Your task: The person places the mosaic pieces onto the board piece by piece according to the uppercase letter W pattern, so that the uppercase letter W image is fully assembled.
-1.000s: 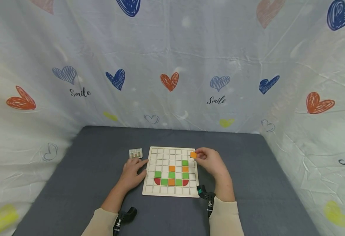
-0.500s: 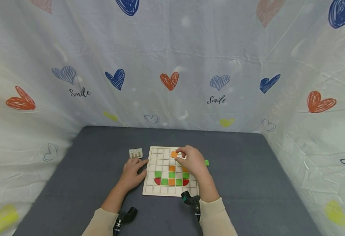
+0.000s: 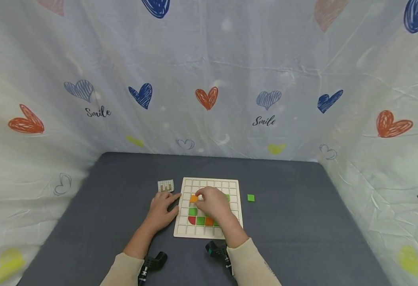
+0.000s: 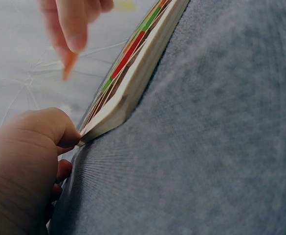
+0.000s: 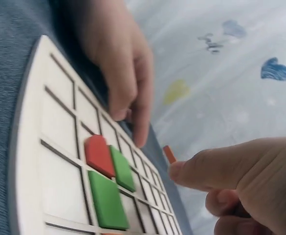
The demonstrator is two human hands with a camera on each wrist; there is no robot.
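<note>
A pale wooden grid board (image 3: 180, 230) lies on the grey table, with several green, orange and red tiles in its squares. My right hand (image 3: 214, 204) is over the middle of the board and pinches an orange square tile (image 3: 193, 198) between thumb and fingertips. In the right wrist view that orange tile (image 5: 169, 154) is held above the board. My left hand (image 3: 160, 210) rests at the board's left edge, its fingers touching the side. A red tile (image 3: 192, 220) with one rounded corner sits below a green tile (image 3: 192, 211). The right hand hides several tiles.
A loose green tile (image 3: 251, 198) lies on the table to the right of the board. A small patterned card (image 3: 166, 185) lies behind the left hand. The grey tabletop (image 3: 301, 222) meets a white curtain with hearts (image 3: 207, 97) at the back.
My right hand has carried the orange tile from the board's right edge leftward to its left part. The loose green tile at the right has come into sight. The left hand stays put.
</note>
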